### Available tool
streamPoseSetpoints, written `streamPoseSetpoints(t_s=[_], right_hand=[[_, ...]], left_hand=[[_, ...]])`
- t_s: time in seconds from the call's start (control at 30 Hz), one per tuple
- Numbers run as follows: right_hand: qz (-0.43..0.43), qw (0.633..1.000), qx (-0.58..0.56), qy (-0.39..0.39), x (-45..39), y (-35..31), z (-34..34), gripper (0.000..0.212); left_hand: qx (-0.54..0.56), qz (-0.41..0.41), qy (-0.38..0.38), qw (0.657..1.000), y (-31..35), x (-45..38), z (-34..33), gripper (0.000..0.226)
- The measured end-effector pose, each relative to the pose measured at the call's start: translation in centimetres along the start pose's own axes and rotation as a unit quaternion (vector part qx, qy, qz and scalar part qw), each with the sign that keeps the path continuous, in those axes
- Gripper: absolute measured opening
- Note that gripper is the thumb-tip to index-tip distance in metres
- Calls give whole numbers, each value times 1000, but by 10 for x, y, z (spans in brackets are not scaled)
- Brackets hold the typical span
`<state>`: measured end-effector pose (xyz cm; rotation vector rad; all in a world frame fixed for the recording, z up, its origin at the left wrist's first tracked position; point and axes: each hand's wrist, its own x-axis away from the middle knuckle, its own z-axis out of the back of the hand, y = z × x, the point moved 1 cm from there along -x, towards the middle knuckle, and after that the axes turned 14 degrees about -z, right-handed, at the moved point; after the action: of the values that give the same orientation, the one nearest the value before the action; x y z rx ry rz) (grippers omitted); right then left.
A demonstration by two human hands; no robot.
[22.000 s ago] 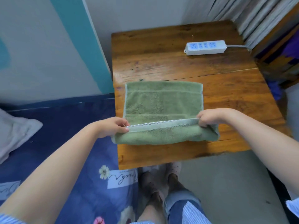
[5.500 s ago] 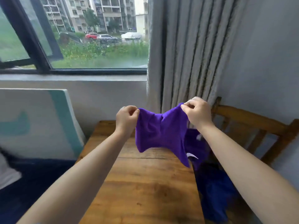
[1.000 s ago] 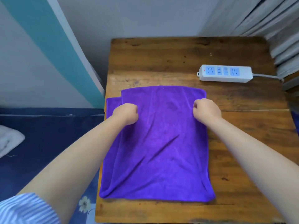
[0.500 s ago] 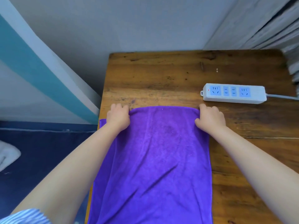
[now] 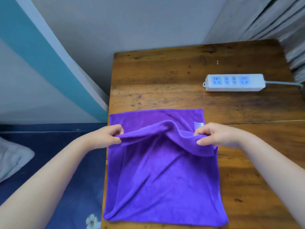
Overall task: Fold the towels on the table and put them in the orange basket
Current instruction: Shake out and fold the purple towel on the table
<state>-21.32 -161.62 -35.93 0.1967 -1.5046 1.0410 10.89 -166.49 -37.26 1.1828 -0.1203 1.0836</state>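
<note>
Head view, from nine o'clock across to three: a white pillow (image 5: 11,158) lies on the blue bedsheet (image 5: 54,146) beside the wooden tabletop (image 5: 165,76). Left hand (image 5: 105,138) has its grip pinched on the purple towel (image 5: 163,179) along the lifted top layer's left edge. That towel lies flat at six o'clock, its upper layer raised. Right hand (image 5: 216,135) pinches the same layer's right edge. A white power strip (image 5: 234,82) sits at two o'clock.
</note>
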Motion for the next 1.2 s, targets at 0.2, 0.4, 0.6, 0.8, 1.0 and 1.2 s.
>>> streamPoseSetpoints(t_s=[0.2,0.4,0.6,0.8,1.0,1.2], right_hand=[[-61,993,-97,-25,-5,5,-22,28],[-42,938,64,338,-23,-6,8,12],[-56,913,51,400,-38,-16,29,9],[-114,904,108,397,-60,-10,36,16],[-69,882,224,408,-68,-14,34,28],[-86,880,265,385,-71,-16,29,31]], left_hand=[[178,48,0,983,-41,41,22,21],[249,11,138,959,-49,27,26,17],[94,36,335,937,-45,-16,25,8],[-31,61,365,929,-41,-44,22,20],[-151,98,312,933,-48,-54,20,25],[-170,78,276,943,-50,-53,16,31]])
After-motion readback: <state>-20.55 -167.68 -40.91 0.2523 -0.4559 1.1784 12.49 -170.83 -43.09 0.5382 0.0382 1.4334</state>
